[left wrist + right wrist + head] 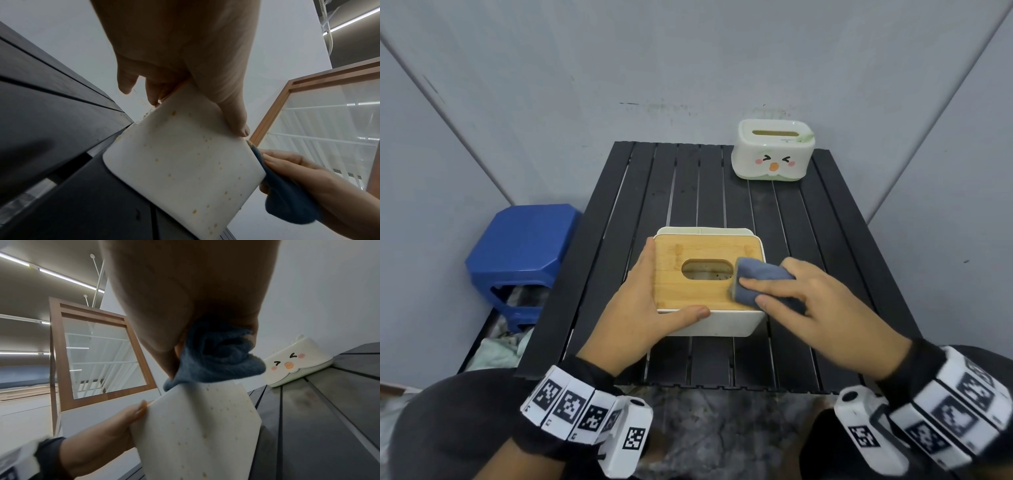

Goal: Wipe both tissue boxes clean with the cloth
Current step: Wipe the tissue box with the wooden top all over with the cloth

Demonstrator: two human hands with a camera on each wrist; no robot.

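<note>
A white tissue box with a bamboo lid stands mid-table; its white side is speckled with yellowish spots. My left hand grips the box at its left end, fingers along the far side, thumb on the near top edge. My right hand holds a bunched blue-grey cloth and presses it on the lid's right end, beside the oval slot. A second box, cream and green with a cartoon face, stands untouched at the table's far right corner.
The black slatted table sits in a corner of grey walls. A blue plastic stool stands to its left, with a pale cloth on the floor beside it.
</note>
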